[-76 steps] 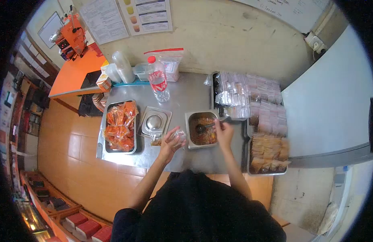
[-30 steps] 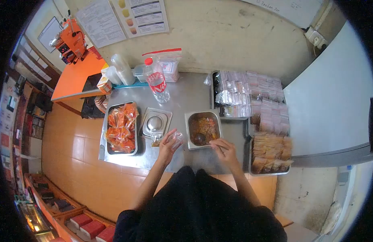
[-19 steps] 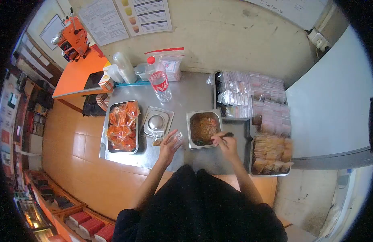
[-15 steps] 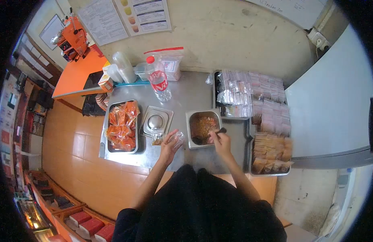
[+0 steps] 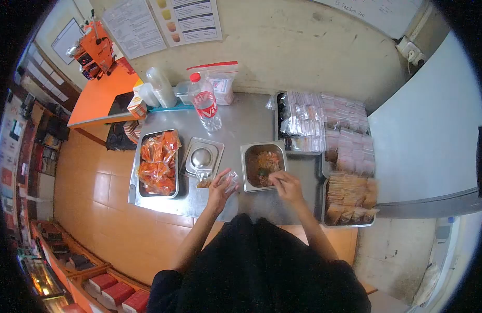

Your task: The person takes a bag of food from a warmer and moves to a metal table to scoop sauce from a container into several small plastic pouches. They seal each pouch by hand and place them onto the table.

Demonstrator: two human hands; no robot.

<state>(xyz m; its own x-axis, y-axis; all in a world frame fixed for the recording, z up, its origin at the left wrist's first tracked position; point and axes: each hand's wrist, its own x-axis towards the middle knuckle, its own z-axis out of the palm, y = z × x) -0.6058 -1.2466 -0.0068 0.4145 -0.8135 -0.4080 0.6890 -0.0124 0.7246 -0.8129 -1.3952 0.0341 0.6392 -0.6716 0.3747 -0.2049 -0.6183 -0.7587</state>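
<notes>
My left hand [image 5: 218, 192] holds a small clear plastic bag [image 5: 231, 181] over the steel table's front part. Just left of it lies a small filled bag [image 5: 203, 178], by the square steel lid [image 5: 202, 156]. My right hand [image 5: 287, 187] is closed at the front right edge of a deep steel container [image 5: 243, 161], gripping a spoon whose dark end [image 5: 262, 171] shows inside. Reddish-brown, chunky food [image 5: 267, 160] lies in the container.
A tray of orange bags [image 5: 158, 163] stands at the left. Behind are a water bottle [image 5: 205, 107], plastic cups [image 5: 160, 88] and a zip bag [image 5: 223, 86]. Trays of small packets [image 5: 303, 117] and brown packets [image 5: 350, 195] line the right side.
My right hand has turned, and the spoon's dark end now points into the container's middle. My left hand and the bag have hardly moved.
</notes>
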